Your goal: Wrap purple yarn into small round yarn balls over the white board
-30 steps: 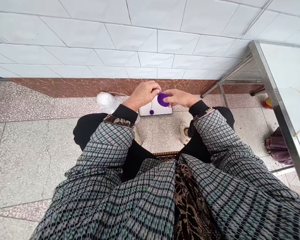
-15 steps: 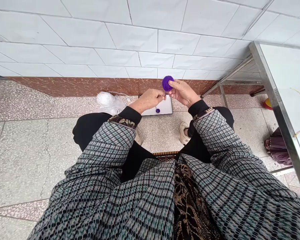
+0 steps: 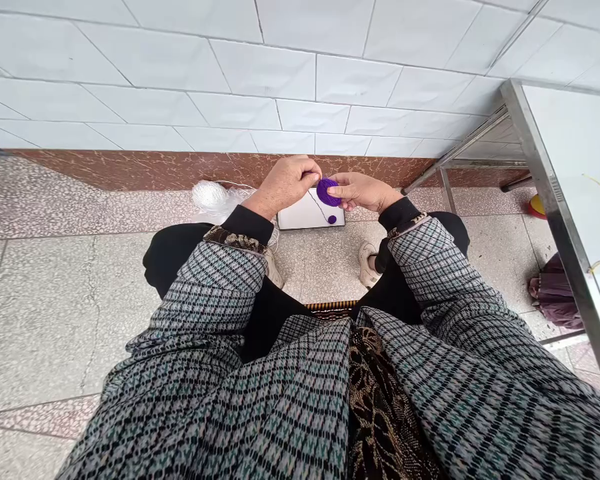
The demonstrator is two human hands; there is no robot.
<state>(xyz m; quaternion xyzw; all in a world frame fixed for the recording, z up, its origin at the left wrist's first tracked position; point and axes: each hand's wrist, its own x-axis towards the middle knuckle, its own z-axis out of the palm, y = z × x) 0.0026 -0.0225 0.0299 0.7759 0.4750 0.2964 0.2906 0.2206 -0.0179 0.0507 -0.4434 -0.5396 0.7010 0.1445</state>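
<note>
A ball of purple yarn (image 3: 326, 193) is gripped between the thumb and fingers of my right hand (image 3: 363, 192). Close on its left, my left hand (image 3: 291, 181) pinches the purple yarn strand (image 3: 319, 207) at the fingertips. From there the strand runs down to a smaller purple yarn ball (image 3: 332, 219), which lies in a shallow white tray (image 3: 300, 220) with a dark rim on the floor below my hands.
Left of the tray, a white yarn ball (image 3: 210, 195) in clear plastic lies by the wall. My shoes (image 3: 367, 265) stand on the speckled floor. A metal-framed table (image 3: 555, 180) is at the right, with purple cloth (image 3: 560, 293) beneath it.
The held yarn ball has come down and turned in my right hand. My left hand has risen and moved left with the strand. The small ball has shifted right in the tray.
</note>
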